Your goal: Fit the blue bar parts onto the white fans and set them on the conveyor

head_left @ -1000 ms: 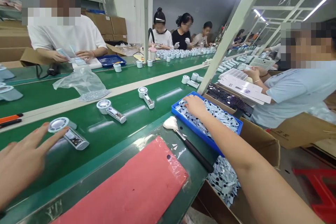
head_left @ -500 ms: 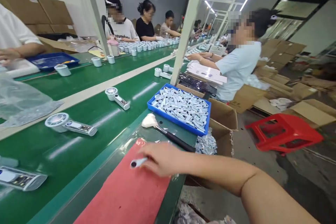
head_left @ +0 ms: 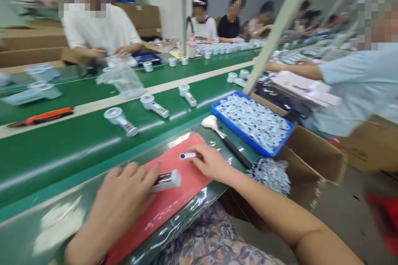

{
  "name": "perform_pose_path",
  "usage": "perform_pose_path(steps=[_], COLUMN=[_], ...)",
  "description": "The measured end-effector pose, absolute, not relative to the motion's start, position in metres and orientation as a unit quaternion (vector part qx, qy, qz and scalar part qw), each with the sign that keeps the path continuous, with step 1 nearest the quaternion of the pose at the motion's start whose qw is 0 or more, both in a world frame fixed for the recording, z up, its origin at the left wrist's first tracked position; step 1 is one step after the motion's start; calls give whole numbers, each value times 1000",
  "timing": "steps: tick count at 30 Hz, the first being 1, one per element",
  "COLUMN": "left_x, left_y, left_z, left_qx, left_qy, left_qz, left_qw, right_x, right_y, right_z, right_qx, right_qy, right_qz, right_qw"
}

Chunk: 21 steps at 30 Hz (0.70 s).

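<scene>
My left hand [head_left: 121, 194] is closed around a white handheld device, and the device's squared handle end [head_left: 170, 180] pokes out past the fingers. Dark parts show in the handle's open face; the rest is hidden under my hand. Between my right thumb and fingers [head_left: 214, 163] is a small white cover piece [head_left: 188, 156] with a black round spot at its tip. Both hands are over a red mat [head_left: 174, 209] on the bench, the right one at its far end.
A blue tray [head_left: 238, 133] heaped with similar white pieces stands at the right, beside a black-handled tool [head_left: 236, 151] with a white head. Round-headed devices [head_left: 154, 105] lie on the green belt. Orange-handled pliers [head_left: 49, 116] lie at left. Co-workers sit around; cardboard boxes [head_left: 317, 149] stand at right.
The view has swung left. My left hand has come into view with the device. My right hand still holds the white cover piece above the red mat.
</scene>
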<state>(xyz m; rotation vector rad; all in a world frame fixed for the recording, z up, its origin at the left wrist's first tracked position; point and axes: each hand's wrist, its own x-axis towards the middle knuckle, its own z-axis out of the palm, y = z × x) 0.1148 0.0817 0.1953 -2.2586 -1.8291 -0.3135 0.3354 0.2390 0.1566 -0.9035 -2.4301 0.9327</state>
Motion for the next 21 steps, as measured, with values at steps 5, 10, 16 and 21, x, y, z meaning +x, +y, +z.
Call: perform_pose_path(steps=[5, 10, 16, 21], left_x=[135, 128, 136, 140], left_y=[74, 58, 58, 61], left_z=[189, 183, 176, 176], left_qx=[-735, -700, -680, -668], left_qy=[-668, -689, -669, -671], left_qz=[-22, -183, -288, -306], left_qw=[116, -36, -90, -94], right_x=[333, 316, 299, 307], right_y=[226, 201, 194, 195], right_z=[171, 177, 178, 179], right_qx=[-264, -185, -152, -156], right_qy=[-834, -892, -948, -936], right_qz=[427, 377, 264, 295], right_qw=[228, 170, 94, 113])
